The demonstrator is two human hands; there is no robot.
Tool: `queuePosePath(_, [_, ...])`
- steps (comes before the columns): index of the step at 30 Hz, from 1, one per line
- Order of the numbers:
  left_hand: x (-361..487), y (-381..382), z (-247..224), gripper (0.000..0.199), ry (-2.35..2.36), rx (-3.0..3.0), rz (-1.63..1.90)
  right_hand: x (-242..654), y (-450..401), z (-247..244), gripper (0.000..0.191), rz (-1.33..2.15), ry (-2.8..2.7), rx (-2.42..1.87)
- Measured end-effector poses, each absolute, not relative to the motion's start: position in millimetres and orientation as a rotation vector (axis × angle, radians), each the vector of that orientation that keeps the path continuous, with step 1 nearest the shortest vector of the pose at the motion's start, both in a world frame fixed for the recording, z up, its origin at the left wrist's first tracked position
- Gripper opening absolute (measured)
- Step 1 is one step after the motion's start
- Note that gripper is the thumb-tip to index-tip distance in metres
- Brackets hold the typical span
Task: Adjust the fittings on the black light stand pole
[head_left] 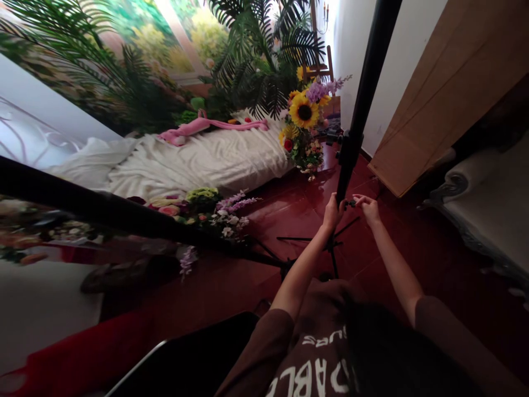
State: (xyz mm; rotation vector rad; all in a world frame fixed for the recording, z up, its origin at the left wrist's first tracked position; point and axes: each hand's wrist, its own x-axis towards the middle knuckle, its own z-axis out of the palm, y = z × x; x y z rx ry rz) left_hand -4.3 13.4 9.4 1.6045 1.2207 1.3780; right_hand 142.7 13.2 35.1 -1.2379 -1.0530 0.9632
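Observation:
A tall black stand (363,94) rises in front of me, its thin legs (334,259) spread on the red floor. My left hand (332,214) is wrapped round its pole, low down. On the pole's right side is a small dark knob (351,203), and the fingers of my right hand (367,208) are bent close together at it. Higher up the pole sits a black clamp joint (349,146), touched by neither hand.
A second black pole (103,212) crosses the left side. Beyond lie a white-draped bed (223,157) with a pink plush toy (190,129), sunflowers (305,112) and palm leaves. A brown board (438,105) and a pale sofa (491,204) stand at the right.

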Motion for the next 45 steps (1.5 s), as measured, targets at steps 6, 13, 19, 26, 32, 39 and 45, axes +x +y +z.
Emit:
queuePosePath(6, [-4, 12, 12, 0.016, 1.211, 1.578, 1.375, 127, 16, 122, 0.034, 0.682, -1.379, -0.983])
queuePosePath(13, [-4, 11, 15, 0.02, 1.206, 1.572, 1.367, 87, 17, 197, 0.069, 0.44, -1.604, -0.939])
queuePosePath(19, [-4, 13, 13, 0.019, 1.211, 1.596, 1.369, 83, 16, 191, 0.07, 0.367, -1.601, -0.954])
queuePosePath(26, [-5, 10, 18, 0.021, 1.198, 1.588, 1.339, 82, 16, 194, 0.071, 0.384, -1.583, -0.97])
queuePosePath(32, [-4, 14, 14, 0.031, 1.233, 1.563, 1.326, 81, 9, 168, 0.073, 0.507, -1.5, -1.001])
queuePosePath(39, [-3, 25, -11, 0.037, 1.242, 1.587, 1.413, 77, -12, 101, 0.066, 0.729, -1.385, -1.157])
queuePosePath(45, [-1, 27, -16, 0.036, 1.235, 1.591, 1.432, 76, -10, 97, 0.064, 0.736, -1.382, -1.162])
